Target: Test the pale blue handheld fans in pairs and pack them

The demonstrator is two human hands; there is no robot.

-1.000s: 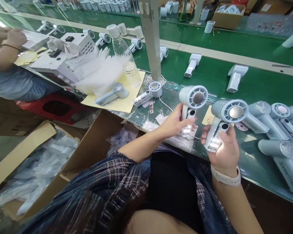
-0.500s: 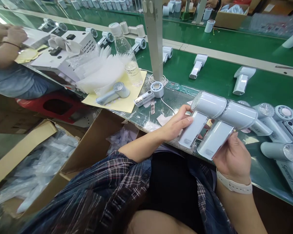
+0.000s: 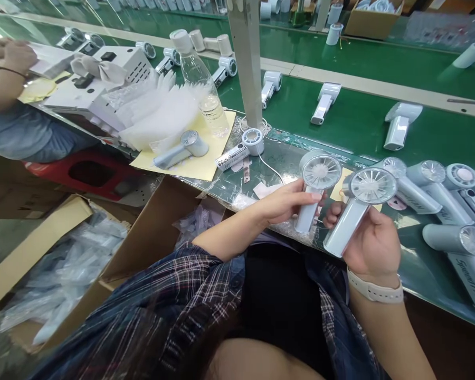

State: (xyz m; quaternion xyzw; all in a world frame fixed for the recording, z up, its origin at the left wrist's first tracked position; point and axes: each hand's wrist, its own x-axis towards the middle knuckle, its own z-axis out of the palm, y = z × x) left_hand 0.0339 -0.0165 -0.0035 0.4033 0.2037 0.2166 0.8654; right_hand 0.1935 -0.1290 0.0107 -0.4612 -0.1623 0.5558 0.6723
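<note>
Over the bench's front edge, my left hand (image 3: 287, 203) is closed round the handle of a pale blue handheld fan (image 3: 320, 171). To its right my right hand (image 3: 374, 240) grips a second fan (image 3: 372, 186) by its handle. Both fans are tilted, heads up, with their round clear grilles facing me, and a small gap separates them. Several more fans (image 3: 431, 173) lie close together on the bench at the right. Left of my hands, a fan with a ring-shaped end (image 3: 253, 140) rests at the foot of a metal post, beside a white cable.
A metal post (image 3: 249, 68) rises from the bench. Fans sit on the green belt (image 3: 293, 97) beyond. To the left are a bottle (image 3: 211, 105), yellow paper (image 3: 203, 170), white sheets and a co-worker's hands (image 3: 18, 58). Cardboard boxes (image 3: 142, 227) with plastic bags stand below.
Both held fans have been turned so that their grilles face me, and their heads have moved apart. Fans on the belt have shifted slightly to the right.
</note>
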